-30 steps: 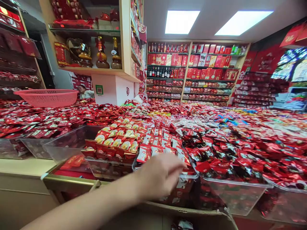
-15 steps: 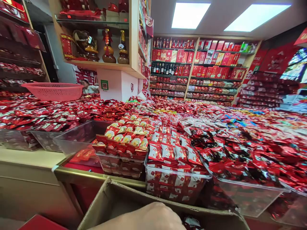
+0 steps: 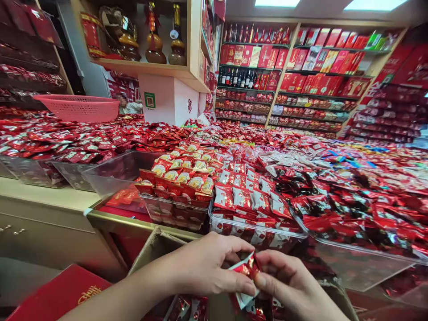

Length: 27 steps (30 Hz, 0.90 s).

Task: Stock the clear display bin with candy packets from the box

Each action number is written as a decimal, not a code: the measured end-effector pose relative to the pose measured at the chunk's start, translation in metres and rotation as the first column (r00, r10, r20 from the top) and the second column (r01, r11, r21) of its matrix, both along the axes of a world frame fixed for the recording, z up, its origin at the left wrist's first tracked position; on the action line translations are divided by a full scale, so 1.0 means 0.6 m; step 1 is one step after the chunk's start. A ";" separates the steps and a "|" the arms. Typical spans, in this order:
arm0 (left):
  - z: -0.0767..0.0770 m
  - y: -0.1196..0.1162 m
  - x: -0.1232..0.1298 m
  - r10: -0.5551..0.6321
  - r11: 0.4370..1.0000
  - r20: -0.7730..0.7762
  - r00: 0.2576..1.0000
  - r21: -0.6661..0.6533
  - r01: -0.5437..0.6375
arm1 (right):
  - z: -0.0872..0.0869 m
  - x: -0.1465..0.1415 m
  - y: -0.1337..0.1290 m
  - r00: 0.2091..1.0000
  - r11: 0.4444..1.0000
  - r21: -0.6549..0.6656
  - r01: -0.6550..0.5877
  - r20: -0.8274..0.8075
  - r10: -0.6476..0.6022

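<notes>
Both hands meet over an open cardboard box [image 3: 156,246]. My left hand [image 3: 209,263] is closed on small red-and-white snack packets [image 3: 248,266], thumb on the near side. From the other side, the fingers and thumb of my right hand [image 3: 287,278] pinch the same packets; how many there are I cannot tell. Below the hands, more dark red packets [image 3: 187,307] lie in the box. Just beyond it stands a clear bin [image 3: 257,227] heaped with rows of similar red-and-white packets [image 3: 242,196].
Left of that bin is another with yellow-and-red packets [image 3: 183,176]; to the right, one holds dark red packets [image 3: 334,205]. A pink basket [image 3: 80,108] rests on the heaps. A red box [image 3: 67,292] sits at lower left. Bottle shelves [image 3: 250,67] line the back.
My right hand has come into view and joins the left at the packets. The left hand has risen from inside the box. The view has tilted down.
</notes>
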<state>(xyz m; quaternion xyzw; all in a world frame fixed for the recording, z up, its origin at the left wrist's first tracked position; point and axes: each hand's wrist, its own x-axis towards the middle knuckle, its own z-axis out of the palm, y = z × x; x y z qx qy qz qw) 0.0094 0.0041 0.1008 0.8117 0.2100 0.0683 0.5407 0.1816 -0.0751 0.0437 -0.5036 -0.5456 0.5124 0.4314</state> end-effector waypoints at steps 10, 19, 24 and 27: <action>-0.019 0.014 0.014 0.043 0.970 0.014 0.999 -0.241 -0.038 | -0.004 -0.003 0.000 0.941 0.985 -0.108 0.135 -0.297 -0.161; -0.008 0.015 0.013 0.087 0.885 0.151 0.985 -0.466 -0.007 | -0.007 -0.013 -0.007 0.834 0.926 -0.122 0.357 -0.405 -0.375; -0.015 0.011 0.009 0.076 0.934 0.102 0.992 -0.355 -0.035 | -0.009 -0.015 -0.007 0.862 0.931 -0.079 0.357 -0.356 -0.361; -0.013 0.008 0.004 0.078 0.989 0.042 0.996 -0.125 -0.072 | -0.011 -0.014 -0.008 0.913 0.943 -0.006 0.331 -0.251 -0.322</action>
